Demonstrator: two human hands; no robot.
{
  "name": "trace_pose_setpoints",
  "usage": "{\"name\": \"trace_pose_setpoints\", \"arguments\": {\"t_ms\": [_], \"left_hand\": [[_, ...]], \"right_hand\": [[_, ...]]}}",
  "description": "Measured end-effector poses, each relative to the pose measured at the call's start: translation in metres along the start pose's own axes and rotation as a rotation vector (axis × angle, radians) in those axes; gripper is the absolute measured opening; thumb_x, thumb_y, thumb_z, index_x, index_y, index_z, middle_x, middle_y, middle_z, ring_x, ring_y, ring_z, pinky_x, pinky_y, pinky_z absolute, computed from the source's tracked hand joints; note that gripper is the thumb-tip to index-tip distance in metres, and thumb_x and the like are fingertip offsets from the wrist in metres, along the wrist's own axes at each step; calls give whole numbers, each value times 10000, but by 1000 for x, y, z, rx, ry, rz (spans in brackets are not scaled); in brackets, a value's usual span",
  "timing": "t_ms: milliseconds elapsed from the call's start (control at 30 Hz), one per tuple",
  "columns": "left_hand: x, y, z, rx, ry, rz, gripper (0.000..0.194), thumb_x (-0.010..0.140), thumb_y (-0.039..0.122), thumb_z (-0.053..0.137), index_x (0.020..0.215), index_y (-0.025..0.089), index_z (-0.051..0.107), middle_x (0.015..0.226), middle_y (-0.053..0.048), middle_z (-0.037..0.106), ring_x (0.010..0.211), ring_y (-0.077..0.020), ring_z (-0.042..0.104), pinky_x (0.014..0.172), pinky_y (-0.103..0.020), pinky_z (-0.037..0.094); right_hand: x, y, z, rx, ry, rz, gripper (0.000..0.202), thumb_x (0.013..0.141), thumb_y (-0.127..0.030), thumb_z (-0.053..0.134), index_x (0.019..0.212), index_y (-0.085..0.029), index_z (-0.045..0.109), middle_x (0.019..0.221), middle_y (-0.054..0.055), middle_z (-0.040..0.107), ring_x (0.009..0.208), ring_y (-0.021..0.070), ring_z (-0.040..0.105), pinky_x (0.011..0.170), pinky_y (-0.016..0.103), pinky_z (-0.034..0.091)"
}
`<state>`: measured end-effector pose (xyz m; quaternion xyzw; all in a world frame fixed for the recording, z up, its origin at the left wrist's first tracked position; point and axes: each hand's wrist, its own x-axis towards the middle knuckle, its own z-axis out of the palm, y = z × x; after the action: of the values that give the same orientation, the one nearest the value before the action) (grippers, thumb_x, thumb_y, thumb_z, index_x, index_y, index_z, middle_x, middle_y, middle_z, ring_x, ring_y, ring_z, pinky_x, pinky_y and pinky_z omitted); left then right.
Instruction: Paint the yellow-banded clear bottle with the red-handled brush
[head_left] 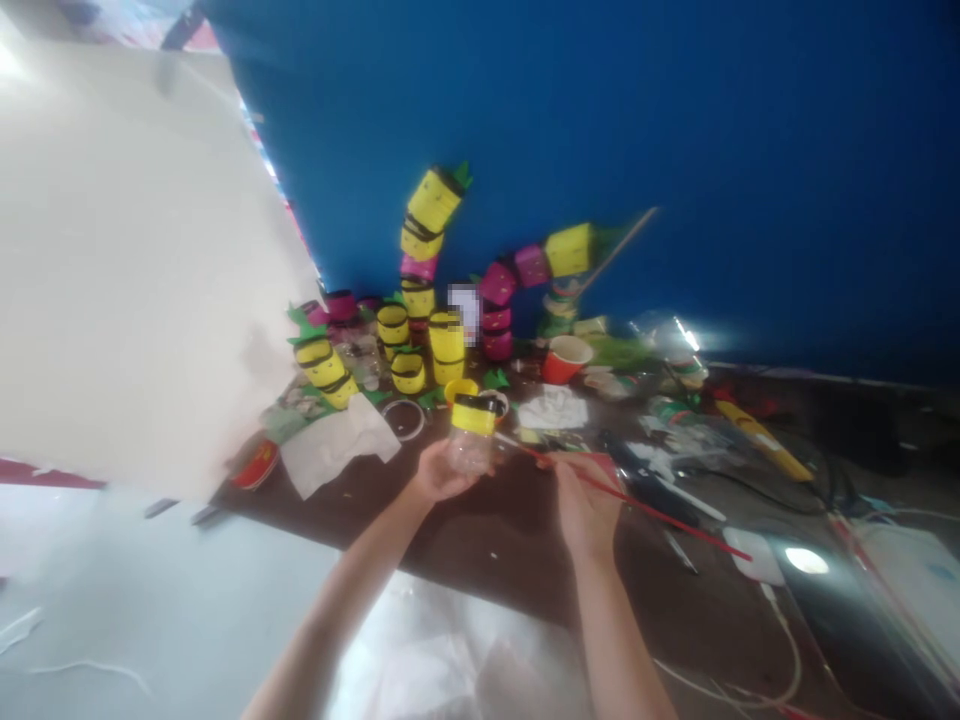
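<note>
My left hand (444, 474) is closed around the lower part of a small clear plastic jar (471, 455) with a yellow band and a black rim, held upright above the table. My right hand (586, 505) pinches a long thin red stick (679, 525) near its pale tip. That tip points left towards the jar, and I cannot tell whether they touch; the other end slants down to the right. Just behind the jar sits a yellow ring-shaped piece (460, 388). Blur hides fine detail on the fingers and the stick's tip.
Several yellow and magenta banded cups with green leaves, some stacked into a curved tower (421, 240), stand against the blue wall. A red cup (566, 360), crumpled tissue (553, 410), white paper (341, 445), a yellow cutter (765, 440) and a white charger (757, 558) with its cable lie around.
</note>
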<state>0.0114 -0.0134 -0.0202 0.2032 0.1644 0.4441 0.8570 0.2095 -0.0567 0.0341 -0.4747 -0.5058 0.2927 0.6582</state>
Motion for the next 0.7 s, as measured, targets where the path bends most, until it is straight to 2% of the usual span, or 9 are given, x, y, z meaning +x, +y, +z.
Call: {"name": "trace_pose_setpoints", "arguments": {"t_ms": [200, 400, 533, 600, 700], "left_hand": [[0, 1, -1, -33, 47, 8, 644, 678, 496, 570, 1174, 87, 540, 989, -151, 655, 863, -254, 629, 702, -320, 435], [-1, 1, 2, -71, 3, 29, 530, 675, 471, 600, 1056, 104, 629, 963, -130, 683, 818, -236, 643, 692, -319, 463], [-2, 3, 7, -33, 5, -8, 589, 620, 513, 649, 1048, 109, 645, 922, -126, 694, 773, -231, 649, 627, -305, 460], [-2, 4, 10, 4, 48, 32, 561, 604, 517, 679, 1014, 135, 656, 911, -104, 695, 780, -220, 649, 666, -310, 469], [1, 2, 17, 65, 117, 183, 467, 620, 470, 722, 974, 170, 661, 958, -73, 689, 887, -215, 640, 828, -341, 464]], "right_hand": [[1, 2, -8, 38, 39, -17, 110, 796, -280, 621, 811, -204, 699, 751, 32, 694, 723, 187, 644, 713, 338, 492], [-1, -2, 2, 6, -17, -1, 112, 798, -296, 629, 790, -204, 692, 755, 41, 698, 730, 190, 647, 693, 335, 508], [0, -1, -2, -64, 8, -13, 114, 790, -295, 642, 773, -196, 695, 738, 41, 700, 723, 192, 648, 694, 337, 508], [0, 1, -8, -74, 50, -18, 133, 784, -311, 646, 756, -189, 693, 734, 43, 697, 722, 194, 646, 704, 343, 503], [0, 6, -15, 2, 133, 12, 171, 784, -349, 639, 765, -186, 686, 735, 40, 690, 706, 191, 641, 701, 347, 493]]}}
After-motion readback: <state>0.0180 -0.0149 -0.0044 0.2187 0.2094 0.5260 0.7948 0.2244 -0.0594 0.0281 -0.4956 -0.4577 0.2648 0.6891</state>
